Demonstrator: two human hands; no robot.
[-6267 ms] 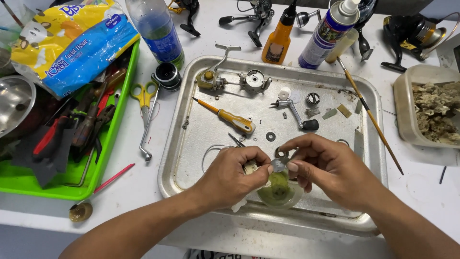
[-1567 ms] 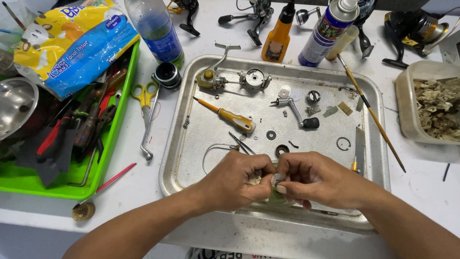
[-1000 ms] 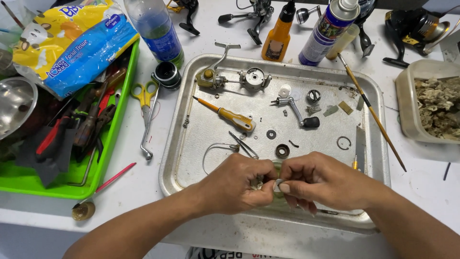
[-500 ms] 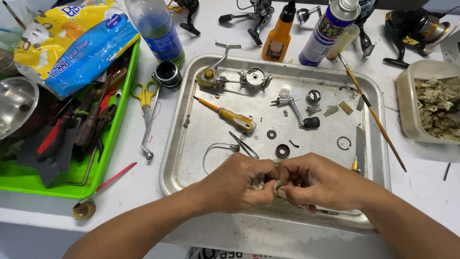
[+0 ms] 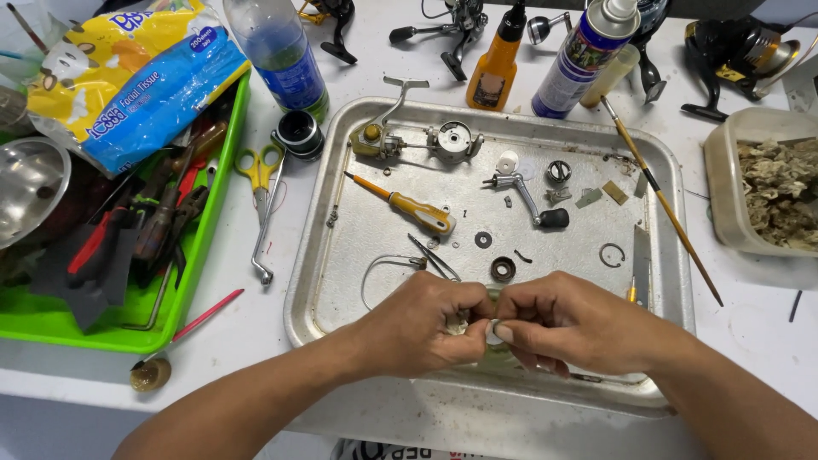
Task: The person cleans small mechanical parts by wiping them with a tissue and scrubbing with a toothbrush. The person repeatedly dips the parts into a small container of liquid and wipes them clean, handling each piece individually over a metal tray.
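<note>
Both hands have dropped toward six o'clock on the metal tray (image 5: 328, 213) since six seconds ago, when they held a greenish round part up in plain view; now I see that part almost wholly buried between them. My left hand (image 5: 422, 328) is curled shut around it, and my right hand (image 5: 567, 324) pinches a small pale piece (image 5: 492, 334) at the seam where the fingertips meet, low over the tray's near edge. From this view I cannot tell the part's long axis or which way it faces; only a sliver shows between the thumbs. My judgement of the risk: a slip of the pinch could drop the small piece among the loose washers and the clip ring (image 5: 611, 255) lying at twelve to two o'clock of my hands, where it would be easy to confuse with them. An orange-handled screwdriver (image 5: 407, 207) and tweezers (image 5: 436, 258) lie just beyond at eleven o'clock, close enough for a knuckle to knock. Well apart at nine o'clock sits the green bin (image 5: 213, 230) of tools.
</note>
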